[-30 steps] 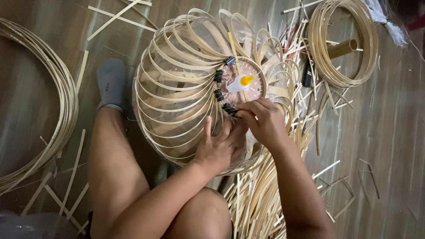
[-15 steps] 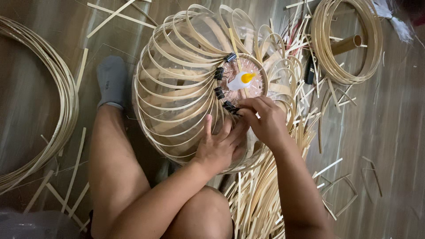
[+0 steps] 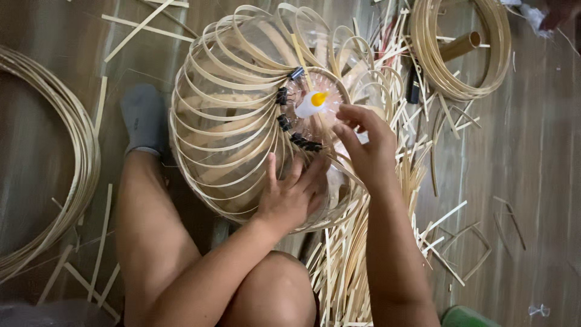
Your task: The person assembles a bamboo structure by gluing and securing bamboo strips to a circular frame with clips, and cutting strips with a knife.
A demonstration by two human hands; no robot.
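Note:
A round lantern frame [image 3: 230, 121] of curved bamboo strips over a clear form rests between my legs on the floor. Small black clips [image 3: 290, 121] pinch the strips to its central ring. A small white bottle with a yellow cap [image 3: 312, 104] lies inside that ring. My left hand [image 3: 290, 194] lies flat on the lower strips, fingers spread and pressing near the clips. My right hand [image 3: 363, 145] hovers at the ring's right edge, its fingers curled and pinched; whether they hold a strip I cannot tell.
Loose bamboo strips [image 3: 345, 266] pile under my right forearm. A coil of cane [image 3: 460, 48] with a tube lies at top right, and a bigger coil [image 3: 66, 163] curves along the left. My grey-socked foot [image 3: 142, 118] lies left of the frame.
My right hand has lifted up and to the right, off the lower clips toward the ring's right edge. My left hand stays pressed on the strips.

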